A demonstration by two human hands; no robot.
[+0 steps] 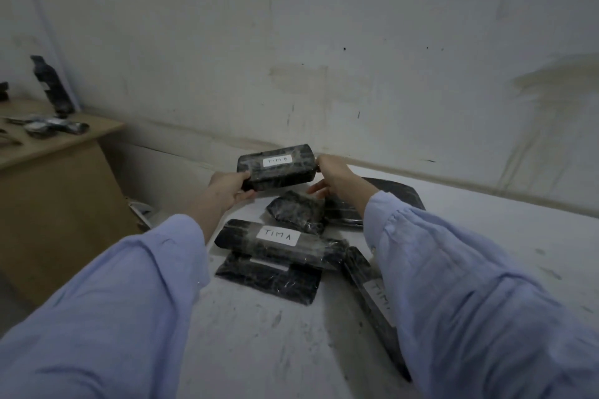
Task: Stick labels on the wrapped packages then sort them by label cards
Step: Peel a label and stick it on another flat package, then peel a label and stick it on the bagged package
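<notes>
Clamping the labelled package point(277, 168) between them, fingers of the left hand point(227, 187) and right hand point(335, 176) curl round its ends.

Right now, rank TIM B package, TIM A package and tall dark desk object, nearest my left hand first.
1. TIM B package: gripped by the left hand.
2. TIM A package: table, below it.
3. Tall dark desk object: far left.

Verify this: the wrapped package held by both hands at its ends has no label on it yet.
Wrong about the label. The head view shows that the package, held at its ends by the left hand and right hand, already has a white label on it.
</notes>
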